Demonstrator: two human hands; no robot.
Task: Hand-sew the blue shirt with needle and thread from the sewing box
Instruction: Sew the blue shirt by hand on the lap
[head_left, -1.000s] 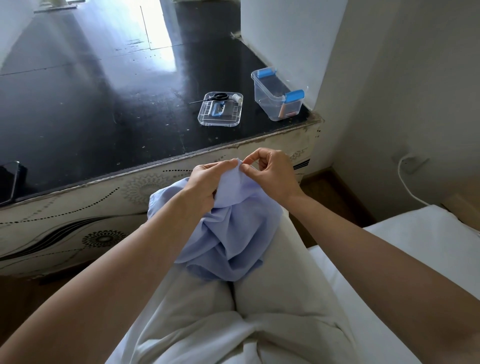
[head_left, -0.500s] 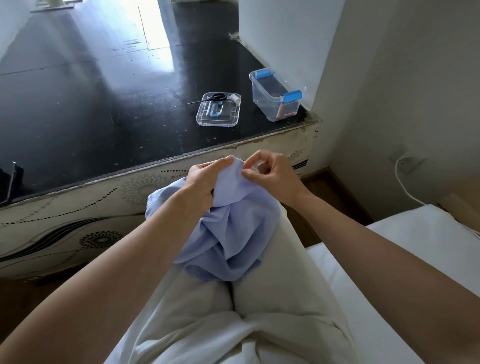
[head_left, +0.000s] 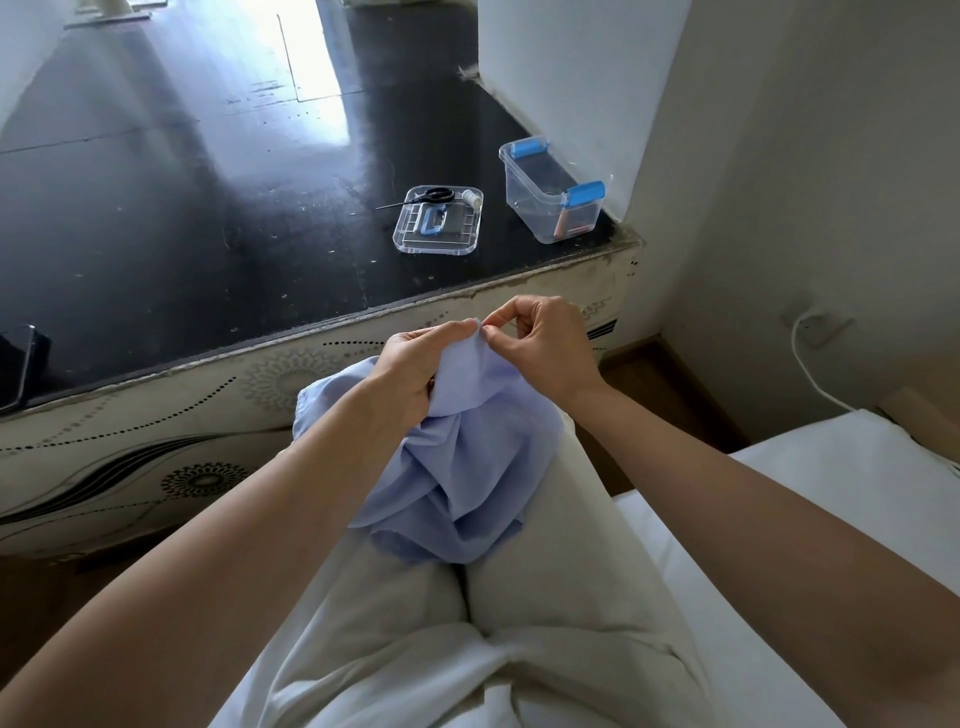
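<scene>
The dark desk (head_left: 156, 218) lies open across the upper left and centre of the frame, free for a reach. At its upper right a clear lid (head_left: 410, 236) carrying scissors (head_left: 434, 196) and the sewing box (head_left: 540, 208) stand near each other, hemmed in by the white wall (head_left: 571, 78). A phone (head_left: 18, 364) sits at the left edge. Below centre, the left hand (head_left: 415, 364), the right hand (head_left: 545, 343) and the blue shirt (head_left: 467, 467) they grip fill the space just before the desk's front edge.

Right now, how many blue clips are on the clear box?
2. On the box, the far clip sits at the back end and the near clip at the front end. None seem hidden.
</scene>
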